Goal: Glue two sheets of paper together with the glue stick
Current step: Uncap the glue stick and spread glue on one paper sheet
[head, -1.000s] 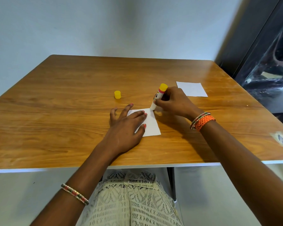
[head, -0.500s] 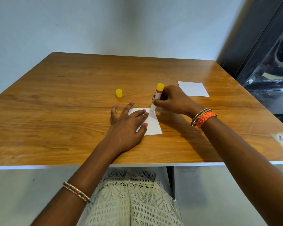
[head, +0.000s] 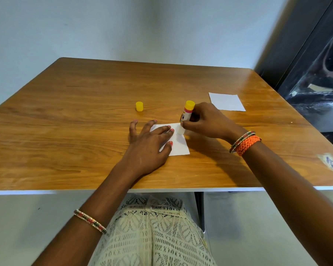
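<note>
There is one view, taken from the person's head and tilted forward and down. It looks across a wooden table [head: 85, 112] toward a pale wall [head: 123, 25] at 12 o'clock, so the table's far edge lies high in the picture and its near edge crosses below the middle. The lens is wide: the table edges splay outward and both forearms enter large from 5 and 7 o'clock. The left hand [head: 148, 148] and right hand [head: 206, 121] sit near the centre, close to the camera. Below the near edge the view takes in the person's lap [head: 156, 233]. A dark glass panel [head: 315, 73] fills the 2 o'clock corner.
</note>
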